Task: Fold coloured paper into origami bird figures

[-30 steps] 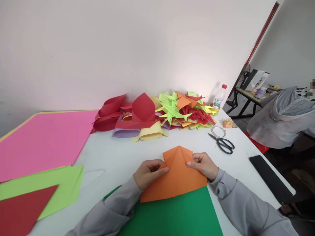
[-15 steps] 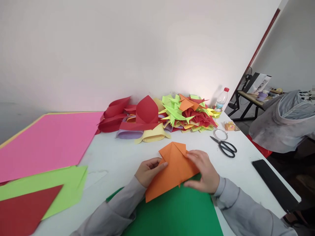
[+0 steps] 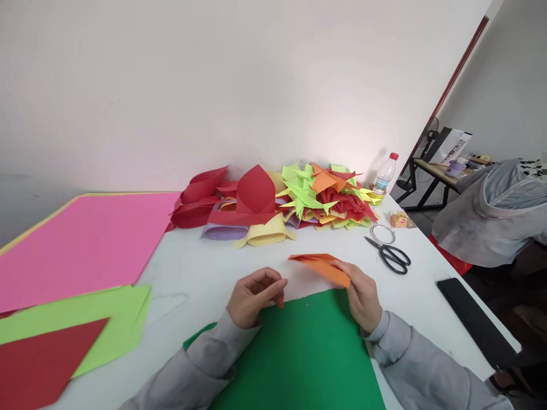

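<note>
Folded orange paper (image 3: pixel 321 266) is in my right hand (image 3: pixel 362 293), pinched at its right end between thumb and fingers. It is tilted nearly edge-on above the table, just beyond the top edge of a green paper sheet (image 3: pixel 307 353). To the left, my left hand (image 3: pixel 258 295) hovers over the upper left of the green sheet, apart from the orange paper. Its fingers are curled in toward the thumb, and nothing shows between them.
Pink sheets (image 3: pixel 94 245), light green paper (image 3: pixel 123 330) and dark red paper (image 3: pixel 43 364) lie left. Behind are rolled paper shapes (image 3: pixel 256 193) and piled folded paper stars (image 3: pixel 329 196). Scissors (image 3: pixel 391 256), a tape roll (image 3: pixel 383 234), a bottle (image 3: pixel 384 175) and a black strip (image 3: pixel 476 322) are right.
My left hand has let go of the orange paper. My right hand has taken hold of its right end and tipped it from facing me to nearly edge-on.
</note>
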The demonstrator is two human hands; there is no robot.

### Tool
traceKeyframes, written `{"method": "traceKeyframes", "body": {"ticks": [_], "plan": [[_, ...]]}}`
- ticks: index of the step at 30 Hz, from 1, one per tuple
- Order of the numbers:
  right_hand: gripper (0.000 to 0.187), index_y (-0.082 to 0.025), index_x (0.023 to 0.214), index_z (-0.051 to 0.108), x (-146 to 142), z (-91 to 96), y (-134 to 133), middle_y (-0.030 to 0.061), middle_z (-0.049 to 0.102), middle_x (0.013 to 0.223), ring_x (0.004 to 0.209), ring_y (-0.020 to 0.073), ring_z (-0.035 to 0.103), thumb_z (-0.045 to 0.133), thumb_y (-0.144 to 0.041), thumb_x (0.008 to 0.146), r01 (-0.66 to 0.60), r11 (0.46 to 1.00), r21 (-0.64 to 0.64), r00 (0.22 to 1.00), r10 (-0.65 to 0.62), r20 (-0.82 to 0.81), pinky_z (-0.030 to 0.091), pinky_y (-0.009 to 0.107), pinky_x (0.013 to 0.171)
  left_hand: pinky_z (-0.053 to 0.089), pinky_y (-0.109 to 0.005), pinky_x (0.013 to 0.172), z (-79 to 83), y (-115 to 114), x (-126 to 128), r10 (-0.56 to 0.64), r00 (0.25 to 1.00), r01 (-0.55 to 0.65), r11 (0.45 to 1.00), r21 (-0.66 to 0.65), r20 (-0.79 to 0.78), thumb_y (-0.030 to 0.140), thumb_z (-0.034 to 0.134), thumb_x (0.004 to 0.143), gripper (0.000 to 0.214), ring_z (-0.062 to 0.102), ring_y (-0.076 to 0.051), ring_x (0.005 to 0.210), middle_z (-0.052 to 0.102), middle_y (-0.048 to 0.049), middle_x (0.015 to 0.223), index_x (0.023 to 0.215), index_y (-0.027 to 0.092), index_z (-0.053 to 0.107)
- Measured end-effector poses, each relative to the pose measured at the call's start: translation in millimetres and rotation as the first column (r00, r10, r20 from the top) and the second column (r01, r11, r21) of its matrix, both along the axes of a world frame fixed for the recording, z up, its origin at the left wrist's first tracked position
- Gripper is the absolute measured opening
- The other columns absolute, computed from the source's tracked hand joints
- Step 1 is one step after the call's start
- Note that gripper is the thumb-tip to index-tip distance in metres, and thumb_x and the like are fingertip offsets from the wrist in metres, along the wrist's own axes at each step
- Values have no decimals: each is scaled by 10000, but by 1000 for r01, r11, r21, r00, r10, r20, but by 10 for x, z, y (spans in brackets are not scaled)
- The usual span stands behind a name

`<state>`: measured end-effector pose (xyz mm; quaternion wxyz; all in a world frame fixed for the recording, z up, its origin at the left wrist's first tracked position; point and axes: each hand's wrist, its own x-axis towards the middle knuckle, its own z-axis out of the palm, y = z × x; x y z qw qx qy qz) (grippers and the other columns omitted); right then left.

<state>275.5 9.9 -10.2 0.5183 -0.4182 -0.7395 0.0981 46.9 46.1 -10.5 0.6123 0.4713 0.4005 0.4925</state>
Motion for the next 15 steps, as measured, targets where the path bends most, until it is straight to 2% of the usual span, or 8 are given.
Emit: {"method": "traceKeyframes", "body": {"ticks": [3, 5, 6, 10, 15], "plan": [[328, -194, 958, 681, -9, 13, -51, 52, 690, 800, 748, 187, 630, 421, -393, 966, 124, 977, -171, 969, -157, -193, 516, 315, 684, 488, -220, 492, -43, 55, 15, 156, 988, -155, 980, 125, -4, 356, 816, 594, 296, 558, -111, 534, 575, 32, 583, 691, 171, 607], [385, -179, 749, 642, -25, -13, -73, -2, 579, 593, 575, 144, 518, 480, -480, 927, 169, 939, -299, 914, -263, -310, 442, 273, 553, 525, -251, 556, -73, 97, 15, 198, 980, -199, 964, 179, 24, 363, 826, 557, 340, 584, -139, 649, 610, 4, 701, 764, 172, 638], [411, -177, 704, 613, -35, -30, -77, -19, 534, 559, 545, 128, 470, 496, -513, 910, 155, 922, -354, 886, -288, -363, 408, 260, 526, 534, -265, 576, -84, 114, 10, 200, 979, -202, 962, 186, 27, 376, 824, 554, 360, 589, -152, 685, 626, -13, 738, 792, 169, 651], [423, -178, 768, 605, -79, -70, -54, -15, 545, 618, 583, 127, 460, 550, -590, 846, -42, 870, -492, 803, -263, -534, 392, 247, 534, 534, -296, 569, -88, 133, -26, 175, 984, -175, 974, 144, 15, 436, 794, 598, 384, 595, -159, 632, 659, -43, 749, 831, 152, 681], [390, -203, 878, 642, -147, -14, -27, 39, 653, 795, 730, 187, 573, 608, -585, 804, -343, 775, -530, 676, -189, -713, 471, 288, 617, 522, -310, 529, -38, 84, -32, 67, 997, -69, 995, 76, 24, 488, 808, 576, 451, 599, -169, 572, 696, -58, 746, 853, 148, 700]]}}
